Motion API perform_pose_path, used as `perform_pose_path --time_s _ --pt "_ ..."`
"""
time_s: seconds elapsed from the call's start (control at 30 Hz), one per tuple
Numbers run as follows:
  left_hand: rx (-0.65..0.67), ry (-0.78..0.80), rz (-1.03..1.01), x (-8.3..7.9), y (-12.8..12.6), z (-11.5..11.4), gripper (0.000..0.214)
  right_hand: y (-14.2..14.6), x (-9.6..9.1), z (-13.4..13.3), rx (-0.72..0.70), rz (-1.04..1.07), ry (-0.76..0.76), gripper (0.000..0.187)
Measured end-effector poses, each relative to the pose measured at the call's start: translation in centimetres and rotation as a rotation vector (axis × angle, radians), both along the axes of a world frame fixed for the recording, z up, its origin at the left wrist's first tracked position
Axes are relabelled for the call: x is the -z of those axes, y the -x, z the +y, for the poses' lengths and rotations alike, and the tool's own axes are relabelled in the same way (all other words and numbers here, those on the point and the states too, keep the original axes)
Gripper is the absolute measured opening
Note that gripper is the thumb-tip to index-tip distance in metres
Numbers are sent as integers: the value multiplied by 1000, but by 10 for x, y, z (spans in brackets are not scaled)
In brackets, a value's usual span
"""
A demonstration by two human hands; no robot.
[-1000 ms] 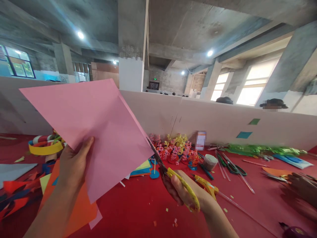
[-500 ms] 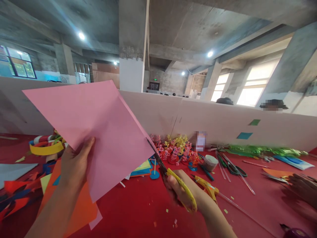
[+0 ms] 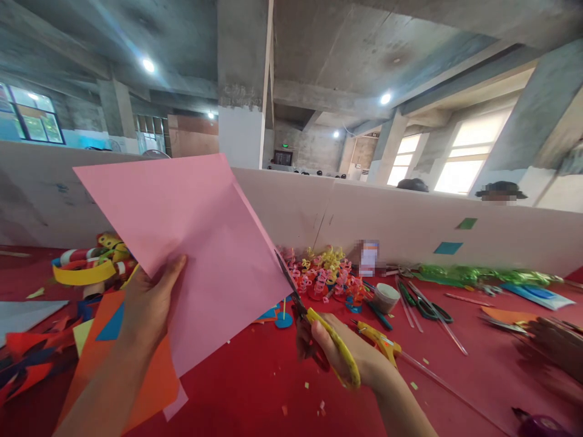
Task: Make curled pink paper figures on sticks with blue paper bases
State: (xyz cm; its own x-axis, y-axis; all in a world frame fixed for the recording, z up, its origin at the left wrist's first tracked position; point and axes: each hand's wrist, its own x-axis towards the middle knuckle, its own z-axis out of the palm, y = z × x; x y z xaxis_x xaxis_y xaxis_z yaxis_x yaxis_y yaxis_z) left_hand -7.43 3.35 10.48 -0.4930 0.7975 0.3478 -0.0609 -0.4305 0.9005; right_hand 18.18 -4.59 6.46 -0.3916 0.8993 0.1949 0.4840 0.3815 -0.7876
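My left hand point(image 3: 148, 306) grips a large pink paper sheet point(image 3: 195, 243) at its lower edge and holds it up above the red table. The thumb lies on the front of the sheet. My right hand point(image 3: 339, 358) is closed round the yellow handles of a pair of scissors point(image 3: 310, 315). The dark blades point up and left and meet the sheet's right edge.
Orange and blue paper sheets point(image 3: 104, 358) lie under my left arm. Curled paper shapes point(image 3: 325, 276), a tape roll point(image 3: 386, 297), another yellow-handled tool point(image 3: 380, 341), green-handled scissors point(image 3: 428, 306) and thin sticks litter the red table point(image 3: 255, 388). Another person's hand point(image 3: 553, 343) rests at far right. A pale partition point(image 3: 410, 224) stands behind.
The pink sheet and my left hand have shifted right and slightly down. My right hand with the scissors has moved a little up along the sheet's edge.
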Motion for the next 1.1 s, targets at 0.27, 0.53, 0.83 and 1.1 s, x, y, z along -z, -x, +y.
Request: perform_pose_path --time_s 0.27,0.53,0.83,1.1 --pt "12 60 -9 0 4 0 38 -4 -2 -3 -28 -12 -22 63" --pt "29 7 167 1 9 2 34 0 1 -1 -28 -6 24 61" --pt "83 57 70 -1 5 -3 41 5 11 7 27 73 -4 64" --pt "26 51 30 -4 0 -5 38 8 13 9 60 157 14 62"
